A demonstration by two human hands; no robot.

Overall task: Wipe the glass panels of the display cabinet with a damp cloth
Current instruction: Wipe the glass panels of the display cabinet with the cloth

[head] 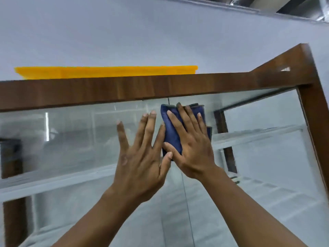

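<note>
view: head camera, tilted up at the top front of the cabinet (pixel 178 84)
cloth (pixel 170 129): dark blue, folded into a pad, flat on the front glass (pixel 71 139) just under the top rail (pixel 89 91), at the vertical seam (pixel 186 196) between the two front panels
right hand (pixel 192 145): fingers straight and spread over the cloth, pressing it to the glass, not curled round it; flat palm likely spreads pressure across the whole pad
left hand (pixel 140 157): flat on the left panel just beside the cloth, fingers splayed, holding nothing; thumb tip touches the cloth's lower edge; likely a brace to steady the high reach or hold the panel from shifting
cabinet contents: glass shelves (pixel 256 134) only, as far as can be read; nothing identifiable on them; small dark item (pixel 235 180) low on the right, too blurred to name
cabinet top: yellow slab (pixel 106 72) lies flat on it, left of centre, in front of the far wall (pixel 124 32)
step: wiping the topmost strip at the seam; pad sits high, so working from the top down looks likely, with most glass below not yet reached
risk: hard push near the seam could rattle a panel
</note>
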